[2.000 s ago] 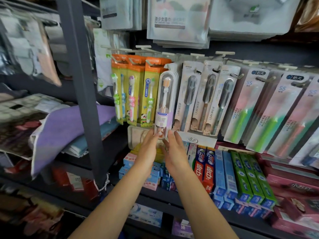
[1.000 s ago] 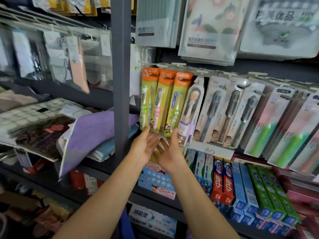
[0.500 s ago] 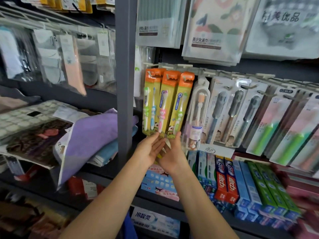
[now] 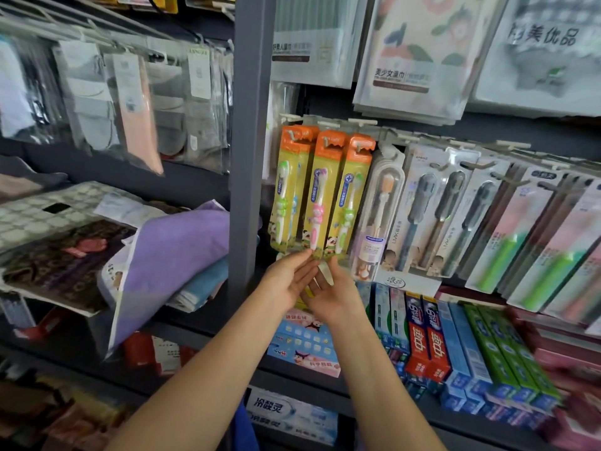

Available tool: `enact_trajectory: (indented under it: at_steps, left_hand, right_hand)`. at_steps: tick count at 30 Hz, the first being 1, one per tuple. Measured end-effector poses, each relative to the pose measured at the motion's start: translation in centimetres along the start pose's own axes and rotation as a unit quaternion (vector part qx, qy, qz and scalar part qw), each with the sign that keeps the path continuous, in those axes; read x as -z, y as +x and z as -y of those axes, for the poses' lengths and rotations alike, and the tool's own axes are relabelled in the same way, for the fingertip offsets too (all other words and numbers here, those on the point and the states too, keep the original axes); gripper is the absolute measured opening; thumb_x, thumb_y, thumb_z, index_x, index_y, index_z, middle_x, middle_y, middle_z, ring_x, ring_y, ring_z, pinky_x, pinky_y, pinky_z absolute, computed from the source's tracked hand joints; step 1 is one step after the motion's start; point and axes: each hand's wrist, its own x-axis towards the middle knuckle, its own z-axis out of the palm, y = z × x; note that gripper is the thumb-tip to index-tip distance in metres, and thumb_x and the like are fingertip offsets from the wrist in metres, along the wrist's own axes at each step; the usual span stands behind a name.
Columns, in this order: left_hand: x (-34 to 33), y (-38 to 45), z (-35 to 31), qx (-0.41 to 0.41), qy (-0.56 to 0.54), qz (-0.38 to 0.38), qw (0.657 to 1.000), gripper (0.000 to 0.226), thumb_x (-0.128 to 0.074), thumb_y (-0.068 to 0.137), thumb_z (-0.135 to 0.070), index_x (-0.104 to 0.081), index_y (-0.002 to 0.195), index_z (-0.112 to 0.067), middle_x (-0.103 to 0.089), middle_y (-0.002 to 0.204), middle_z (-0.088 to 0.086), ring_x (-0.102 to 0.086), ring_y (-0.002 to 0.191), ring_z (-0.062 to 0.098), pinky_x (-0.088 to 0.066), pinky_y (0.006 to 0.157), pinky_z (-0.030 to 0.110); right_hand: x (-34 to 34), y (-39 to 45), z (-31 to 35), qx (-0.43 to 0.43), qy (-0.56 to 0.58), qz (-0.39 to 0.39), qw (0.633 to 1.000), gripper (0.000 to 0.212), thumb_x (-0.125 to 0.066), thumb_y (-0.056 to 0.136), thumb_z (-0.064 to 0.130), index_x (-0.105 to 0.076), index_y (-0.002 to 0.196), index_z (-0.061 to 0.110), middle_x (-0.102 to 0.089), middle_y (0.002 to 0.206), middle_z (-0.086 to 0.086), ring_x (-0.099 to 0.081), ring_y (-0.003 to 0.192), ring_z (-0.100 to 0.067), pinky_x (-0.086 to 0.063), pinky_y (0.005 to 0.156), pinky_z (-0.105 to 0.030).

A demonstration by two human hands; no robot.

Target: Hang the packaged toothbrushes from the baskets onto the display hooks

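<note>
Three orange-topped children's toothbrush packs are hanging side by side from white display hooks just right of the grey shelf upright, their yellow cards showing a green-, a pink- and another green-handled brush. Both hands are reaching up to the lower edge of this row: the left hand is lying palm-up with its fingers extended, the fingertips touching the bottom of the middle pack, and the right hand is sitting just beside it, fingers loosely spread and pointing up at the bottom of the right-hand pack (neither hand is curling around anything). Immediately to the right a clear blister pack with an orange-bristled toothbrush is hanging, followed by grey-headed toothbrush packs and then pink-and-green toothbrush packs slanting away along the rail. Below the hooks, boxed toothpastes in red, blue and green are standing packed on the shelf. Above, packaged towels are hanging in rows. Left of the upright, a purple folded cloth is lying over a blue one, and bagged socks are hanging behind.
</note>
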Motion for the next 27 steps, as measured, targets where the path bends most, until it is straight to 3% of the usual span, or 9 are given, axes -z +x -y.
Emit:
enact_trajectory:
  at_steps: [6,9,11,14,16,19,22,24,27]
  left_hand:
    - [0.0,0.0,-0.3,0.000,0.009,-0.002,1.000,0.002,-0.066,0.095,-0.007,-0.066,0.096,-0.006,-0.075,0.076,0.008,-0.069,0.083,0.019,-0.057,0.076,0.025]
    - [0.4,-0.5,-0.4,0.001,0.039,-0.016,0.999,0.010,-0.070,0.093,-0.010,-0.067,0.100,-0.004,-0.072,0.086,0.010,-0.069,0.082,0.019,-0.058,0.074,0.026]
    - [1.0,-1.6,-0.2,-0.010,0.110,-0.043,0.993,0.009,-0.072,0.092,-0.013,-0.068,0.092,-0.005,-0.068,0.080,0.009,-0.067,0.076,0.021,-0.058,0.076,0.031]
    - [1.2,-3.9,-0.5,-0.131,0.275,-0.077,0.949,0.025,-0.065,0.094,-0.016,-0.061,0.070,-0.013,-0.058,0.062,0.002,-0.056,0.064,0.021,-0.050,0.073,0.038]
    - [0.3,-5.4,-1.4,-0.219,0.319,-0.060,0.920,0.022,-0.062,0.095,-0.019,-0.060,0.073,-0.017,-0.058,0.063,-0.001,-0.055,0.064,0.019,-0.047,0.069,0.036]
    - [-1.7,-6.4,-2.8,-0.335,0.360,-0.015,0.871,0.011,-0.061,0.095,-0.027,-0.064,0.085,-0.024,-0.064,0.078,-0.005,-0.059,0.073,0.010,-0.048,0.074,0.028]
    - [-3.9,-6.4,-4.5,-0.458,0.415,-0.027,0.786,0.012,-0.059,0.097,-0.024,-0.061,0.109,-0.023,-0.059,0.113,-0.006,-0.057,0.103,-0.006,-0.045,0.090,0.016]
    - [-5.0,-5.6,-5.4,-0.489,0.448,-0.028,0.748,0.044,-0.057,0.097,-0.024,-0.047,0.140,-0.023,-0.043,0.146,-0.003,-0.045,0.136,0.013,-0.038,0.114,0.035]
    - [-6.4,-4.7,-6.5,-0.486,0.459,-0.050,0.742,0.074,-0.058,0.100,-0.023,-0.016,0.161,-0.015,-0.014,0.168,0.005,-0.013,0.154,0.018,-0.010,0.121,0.026]
  right_hand:
    - [-0.4,-0.2,0.3,0.004,-0.011,-0.019,1.000,0.024,-0.057,0.102,0.036,-0.067,0.107,0.015,-0.066,0.107,-0.008,-0.060,0.103,-0.021,-0.042,0.108,-0.041]
    - [-0.1,-1.1,0.3,-0.006,-0.039,-0.033,0.999,0.028,-0.057,0.103,0.034,-0.057,0.122,0.013,-0.062,0.111,-0.012,-0.059,0.103,-0.023,-0.043,0.099,-0.039]
    - [0.4,-2.0,0.3,-0.004,-0.066,-0.039,0.997,0.031,-0.058,0.103,0.032,-0.049,0.125,0.011,-0.059,0.109,-0.013,-0.057,0.103,-0.024,-0.042,0.095,-0.038]
    - [0.9,-2.9,1.2,0.047,-0.132,-0.048,0.989,0.028,-0.060,0.101,0.034,-0.055,0.114,0.009,-0.058,0.098,-0.008,-0.056,0.096,-0.022,-0.043,0.085,-0.037]
    - [0.5,-3.9,2.1,0.103,-0.175,-0.044,0.978,0.025,-0.062,0.100,0.035,-0.061,0.105,0.011,-0.058,0.085,-0.005,-0.058,0.082,-0.020,-0.044,0.071,-0.034]
    - [-0.9,-6.0,3.6,0.182,-0.261,-0.011,0.948,0.025,-0.058,0.102,0.034,-0.062,0.094,0.010,-0.060,0.079,-0.005,-0.060,0.076,-0.020,-0.046,0.067,-0.033]
    - [-3.1,-7.7,5.3,0.304,-0.371,0.031,0.877,0.020,-0.059,0.101,0.025,-0.066,0.094,0.008,-0.066,0.083,-0.008,-0.064,0.073,-0.018,-0.052,0.067,-0.034]
    - [-4.5,-7.8,6.4,0.425,-0.457,0.045,0.780,0.011,-0.059,0.101,0.020,-0.068,0.100,0.015,-0.070,0.092,-0.005,-0.066,0.079,-0.016,-0.054,0.073,-0.033]
    - [-5.9,-7.2,8.0,0.558,-0.555,0.074,0.613,0.026,-0.057,0.100,0.013,-0.066,0.124,0.015,-0.061,0.120,0.003,-0.062,0.097,-0.011,-0.047,0.085,-0.019]
